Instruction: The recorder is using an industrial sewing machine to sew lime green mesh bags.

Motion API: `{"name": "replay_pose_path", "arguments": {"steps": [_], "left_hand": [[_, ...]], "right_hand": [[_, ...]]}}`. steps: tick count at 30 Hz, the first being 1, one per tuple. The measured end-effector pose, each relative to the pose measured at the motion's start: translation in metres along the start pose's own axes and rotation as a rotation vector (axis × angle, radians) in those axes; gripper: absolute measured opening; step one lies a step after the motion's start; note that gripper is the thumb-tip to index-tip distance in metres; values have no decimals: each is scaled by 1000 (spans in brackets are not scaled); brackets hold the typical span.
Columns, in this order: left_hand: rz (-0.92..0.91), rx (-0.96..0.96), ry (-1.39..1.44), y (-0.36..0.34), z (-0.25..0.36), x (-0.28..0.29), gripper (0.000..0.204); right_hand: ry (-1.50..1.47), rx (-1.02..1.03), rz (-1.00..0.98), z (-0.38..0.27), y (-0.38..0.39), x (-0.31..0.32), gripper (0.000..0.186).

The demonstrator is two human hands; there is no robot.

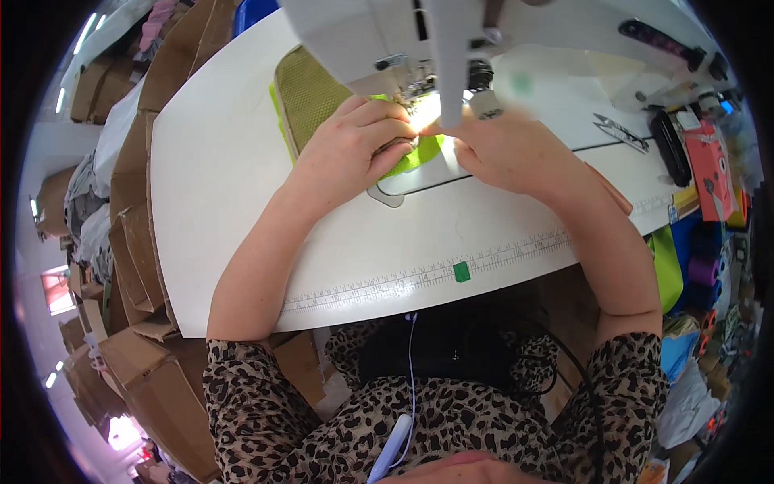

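A fabric piece with olive mesh (pixel 310 101) and a lime green layer (pixel 419 157) lies under the head of a white sewing machine (pixel 355 40). My left hand (pixel 351 145) is closed on its near edge, thumb against bent fingers. From the other side, my right hand (pixel 512 153) reaches a fingertip to the fabric beside the lit needle area. Its other fingers are blurred or hidden behind the machine's white front part, so its grip is unclear. Bright light washes out the stitching spot.
The white table (pixel 218 177) has a ruler strip (pixel 387 282) along its front edge, with a green tape mark (pixel 461 272). Thread snips (pixel 621 133), a black case (pixel 671 148) and a red box (pixel 709 169) lie at the right. Cardboard boxes (pixel 149 379) crowd the left side.
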State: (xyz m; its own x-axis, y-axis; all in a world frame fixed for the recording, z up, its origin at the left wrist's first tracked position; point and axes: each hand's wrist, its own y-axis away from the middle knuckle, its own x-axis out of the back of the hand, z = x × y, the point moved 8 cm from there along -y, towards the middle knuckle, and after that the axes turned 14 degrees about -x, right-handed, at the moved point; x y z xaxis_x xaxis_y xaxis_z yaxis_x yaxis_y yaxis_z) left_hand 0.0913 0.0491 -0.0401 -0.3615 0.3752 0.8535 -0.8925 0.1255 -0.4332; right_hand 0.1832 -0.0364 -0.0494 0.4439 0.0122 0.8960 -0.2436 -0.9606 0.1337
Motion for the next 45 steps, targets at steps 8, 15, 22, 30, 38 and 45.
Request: {"name": "replay_pose_path", "arguments": {"steps": [8, 15, 22, 30, 38, 45], "left_hand": [[-27, -119, -14, 4, 6, 10, 12], [-13, -68, 21, 4, 1, 2, 13], [-5, -62, 20, 3, -2, -2, 11], [-24, -26, 61, 4, -6, -4, 13], [-46, 10, 127, 5, -11, -7, 11], [-18, -13, 112, 3, -9, -4, 12]], "right_hand": [[17, -83, 65, -2, 5, 4, 29], [-68, -25, 383, 11, -6, 4, 15], [4, -54, 394, 13, -22, -20, 9], [160, -110, 416, 6, -25, -18, 6], [64, -48, 524, 30, -18, -11, 21], [-29, -111, 410, 28, -27, -23, 10]]}}
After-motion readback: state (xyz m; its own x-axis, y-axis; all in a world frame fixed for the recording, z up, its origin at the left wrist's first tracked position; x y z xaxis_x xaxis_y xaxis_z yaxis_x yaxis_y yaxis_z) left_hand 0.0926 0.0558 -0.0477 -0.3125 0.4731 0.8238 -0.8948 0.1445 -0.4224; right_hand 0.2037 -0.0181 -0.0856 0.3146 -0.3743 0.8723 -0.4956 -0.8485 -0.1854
